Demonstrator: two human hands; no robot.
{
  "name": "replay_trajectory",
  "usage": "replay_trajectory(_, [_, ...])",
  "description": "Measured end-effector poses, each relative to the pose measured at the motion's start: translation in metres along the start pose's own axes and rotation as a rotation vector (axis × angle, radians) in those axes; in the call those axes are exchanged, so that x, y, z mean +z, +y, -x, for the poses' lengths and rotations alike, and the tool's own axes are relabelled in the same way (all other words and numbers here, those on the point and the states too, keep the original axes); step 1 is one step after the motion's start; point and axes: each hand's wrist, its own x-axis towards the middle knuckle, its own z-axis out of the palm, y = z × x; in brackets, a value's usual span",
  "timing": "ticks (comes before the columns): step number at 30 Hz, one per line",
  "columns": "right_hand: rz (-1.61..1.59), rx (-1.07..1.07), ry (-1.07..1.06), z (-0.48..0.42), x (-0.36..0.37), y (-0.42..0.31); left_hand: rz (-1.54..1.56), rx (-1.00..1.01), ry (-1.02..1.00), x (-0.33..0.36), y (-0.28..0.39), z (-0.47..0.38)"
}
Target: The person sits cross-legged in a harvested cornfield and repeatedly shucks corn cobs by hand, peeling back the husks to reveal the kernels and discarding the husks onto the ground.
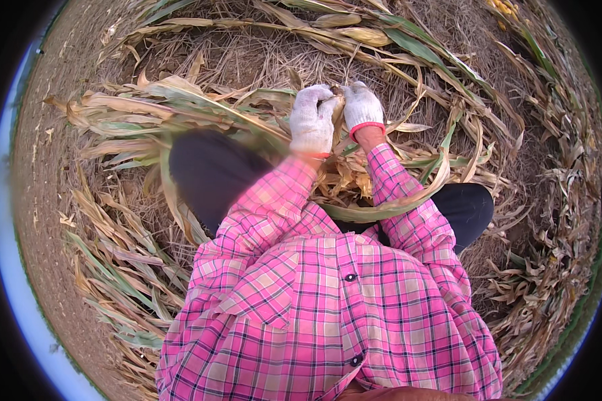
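Both hands wear white knit work gloves and meet out in front of me, above dry corn stalks. My left hand (pixel 311 119) is curled around a dry, husk-covered ear of corn (pixel 338 114), mostly hidden by the gloves. From the other side, my right hand (pixel 363 106) pinches the tip of the same ear, its fingers close to the left thumb. Beneath my wrists, loose papery husks (pixel 348 175) lie heaped between my legs. A long corn leaf (pixel 391 209) arches across my right forearm.
Cut corn stalks (pixel 180 103) lie across my left knee (pixel 213 173). Farther out, stalks carry an unhusked ear (pixel 363 36). Yellow bare corn ears (pixel 504 11) show at the upper right. More dry stalks (pixel 125 265) lie at my left, and a husk row (pixel 557 240) runs along the right.
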Motion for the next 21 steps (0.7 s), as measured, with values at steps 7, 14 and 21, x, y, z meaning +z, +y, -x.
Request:
replay_trajectory(7, [0.137,0.037,-0.424,0.076,0.024,0.032,0.267,-0.229,-0.004,-0.006,0.0,0.001])
replay_trajectory(14, [-0.853,0.245,-0.079,0.011,-0.052,-0.027,0.083,-0.191,-0.01,-0.009,0.006,-0.003])
replay_trajectory(21, [-0.237,-0.324,-0.134,-0.017,-0.043,-0.056,0.103,-0.278,-0.007,-0.01,0.003,0.005])
